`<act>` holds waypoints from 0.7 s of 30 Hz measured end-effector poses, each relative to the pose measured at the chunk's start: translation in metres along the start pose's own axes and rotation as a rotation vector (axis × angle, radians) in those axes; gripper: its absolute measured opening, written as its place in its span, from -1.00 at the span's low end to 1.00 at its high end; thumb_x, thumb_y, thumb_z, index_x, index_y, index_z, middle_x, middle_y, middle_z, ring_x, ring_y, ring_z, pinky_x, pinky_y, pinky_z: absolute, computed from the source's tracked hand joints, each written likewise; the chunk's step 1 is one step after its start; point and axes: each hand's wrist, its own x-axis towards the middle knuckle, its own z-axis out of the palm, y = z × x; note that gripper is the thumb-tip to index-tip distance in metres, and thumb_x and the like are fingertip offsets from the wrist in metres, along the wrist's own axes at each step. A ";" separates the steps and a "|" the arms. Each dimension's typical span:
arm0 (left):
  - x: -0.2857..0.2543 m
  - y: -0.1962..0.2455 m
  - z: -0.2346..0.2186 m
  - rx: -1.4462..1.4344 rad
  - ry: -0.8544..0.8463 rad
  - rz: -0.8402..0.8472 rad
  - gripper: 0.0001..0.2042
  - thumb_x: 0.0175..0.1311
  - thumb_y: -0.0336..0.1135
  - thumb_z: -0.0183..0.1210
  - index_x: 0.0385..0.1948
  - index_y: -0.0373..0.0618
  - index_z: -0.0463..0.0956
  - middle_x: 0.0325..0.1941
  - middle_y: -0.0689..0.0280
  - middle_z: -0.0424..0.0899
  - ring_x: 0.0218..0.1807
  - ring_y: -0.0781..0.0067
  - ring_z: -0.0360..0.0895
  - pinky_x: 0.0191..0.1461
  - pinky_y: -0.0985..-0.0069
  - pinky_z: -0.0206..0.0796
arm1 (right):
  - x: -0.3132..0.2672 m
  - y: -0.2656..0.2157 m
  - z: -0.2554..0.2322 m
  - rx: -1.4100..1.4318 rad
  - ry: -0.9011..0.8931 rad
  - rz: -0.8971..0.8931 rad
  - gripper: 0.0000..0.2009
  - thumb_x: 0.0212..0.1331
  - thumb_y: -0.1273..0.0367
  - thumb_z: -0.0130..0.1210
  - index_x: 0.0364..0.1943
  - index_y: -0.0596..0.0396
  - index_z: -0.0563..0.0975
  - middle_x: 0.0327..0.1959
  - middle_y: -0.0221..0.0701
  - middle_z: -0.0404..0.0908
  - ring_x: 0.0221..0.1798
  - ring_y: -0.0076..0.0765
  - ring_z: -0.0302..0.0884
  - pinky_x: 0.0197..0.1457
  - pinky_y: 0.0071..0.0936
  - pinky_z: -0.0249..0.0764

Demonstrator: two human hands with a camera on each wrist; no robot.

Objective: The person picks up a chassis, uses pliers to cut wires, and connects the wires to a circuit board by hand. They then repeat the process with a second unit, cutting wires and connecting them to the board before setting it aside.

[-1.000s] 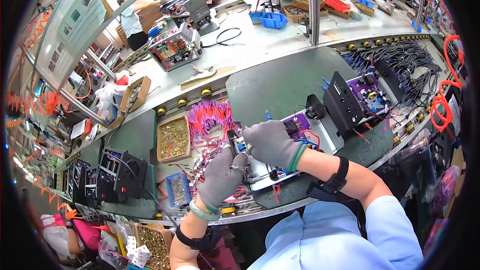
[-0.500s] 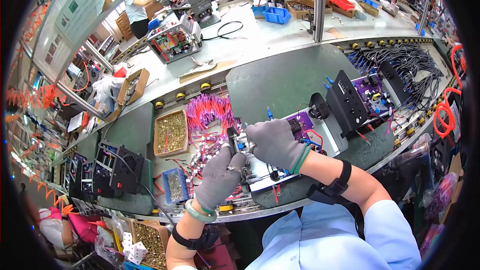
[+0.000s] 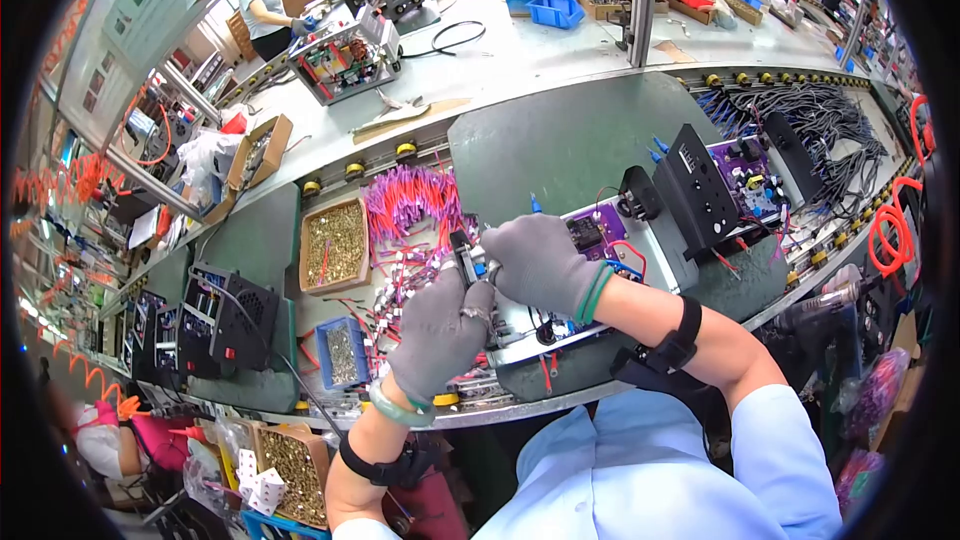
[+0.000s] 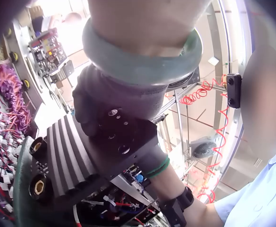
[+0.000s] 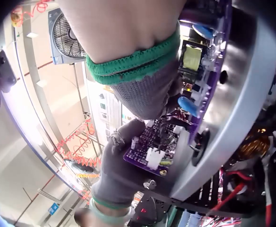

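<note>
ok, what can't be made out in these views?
Anything inside the right hand: head view, hidden by the back of its own glove.
Most fingertips of the left hand: left wrist view, behind the black panel.
Wording on the hanging sheet: head view, too small to read.

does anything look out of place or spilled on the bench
One small thing: a thin red strip lies among the brass-coloured parts in the cardboard tray, unlike the rest. The red-and-purple wires beside it sprawl loosely, though that may be normal. No damage is evident.
</note>
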 end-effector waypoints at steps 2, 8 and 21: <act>-0.002 0.005 -0.001 -0.095 0.058 -0.024 -0.68 0.43 -0.11 0.04 -0.20 -0.24 0.51 -0.45 -0.09 0.60 -0.28 -0.21 0.62 -0.21 -0.04 0.39 | -0.003 -0.005 -0.005 -0.013 0.001 0.037 -0.90 -0.07 0.41 0.17 -0.42 0.09 0.60 -0.43 -0.14 0.68 -0.26 0.09 0.71 -0.14 -0.01 0.60; -0.042 -0.049 -0.009 -0.947 0.068 -0.344 -0.57 0.59 -0.02 -0.03 0.26 -0.09 0.50 -0.21 0.43 0.68 -0.19 0.66 0.58 -0.10 0.55 0.44 | -0.054 0.014 -0.054 0.217 0.275 -0.138 -0.65 0.15 0.49 0.17 0.07 0.16 0.61 -0.16 -0.05 0.72 -0.17 -0.01 0.74 -0.08 -0.25 0.64; -0.033 -0.135 0.103 0.573 -0.375 -0.176 -0.80 0.17 -0.37 0.24 -0.16 0.03 0.66 -0.13 0.17 0.78 -0.05 0.03 0.74 -0.03 0.15 0.55 | -0.121 0.068 -0.060 -0.221 0.466 -0.302 -0.75 0.00 0.51 0.27 -0.17 0.03 0.70 -0.25 -0.38 0.72 -0.19 -0.18 0.67 -0.10 -0.25 0.50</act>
